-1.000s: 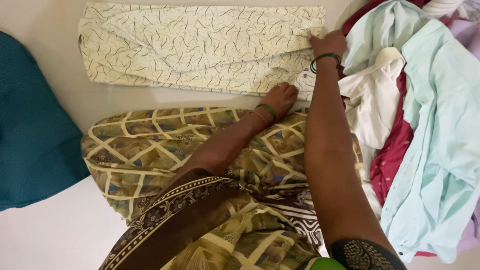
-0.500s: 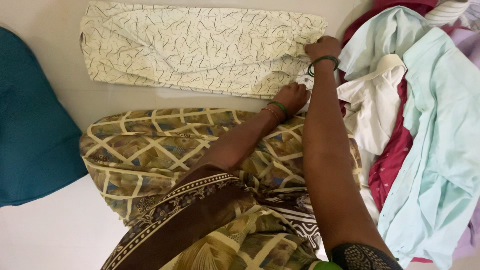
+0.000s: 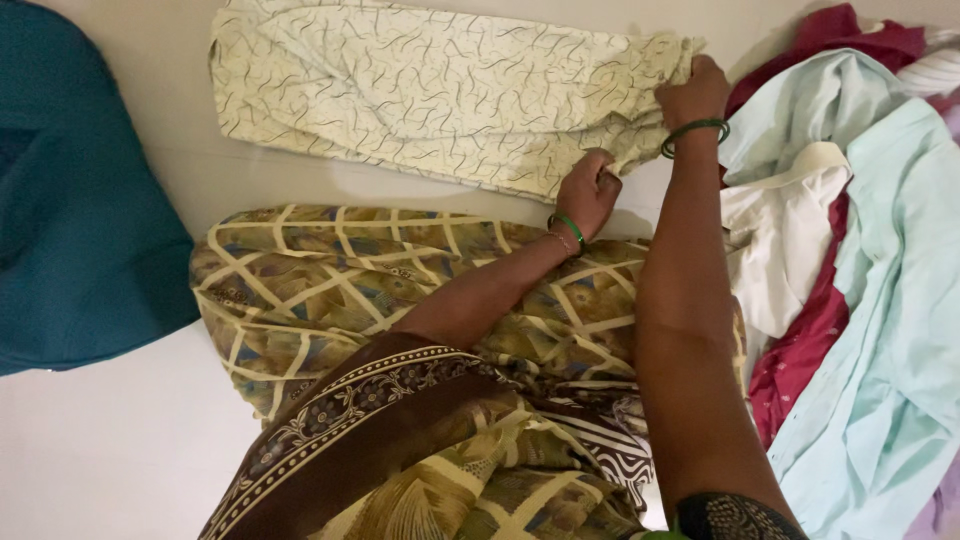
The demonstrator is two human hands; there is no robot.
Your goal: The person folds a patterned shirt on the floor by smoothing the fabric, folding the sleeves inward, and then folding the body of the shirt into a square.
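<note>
The cream patterned garment (image 3: 440,95) is stretched on the floor leftward from both hands, its right end pinched by the left hand (image 3: 587,190) and right hand (image 3: 693,92). It is judged light, soft and limp, best gripped at the end corners.

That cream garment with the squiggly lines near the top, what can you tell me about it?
The cream garment is pale yellowish cloth, soft and cotton-like, printed all over with thin dark squiggles. It lies folded lengthwise into a long band on the light floor, slightly wrinkled, running left to right. Its right end is bunched and lifted: the right hand grips the far corner, the left hand pinches the near edge. A teal cloth lies to its left and a heap of clothes to its right.
</note>
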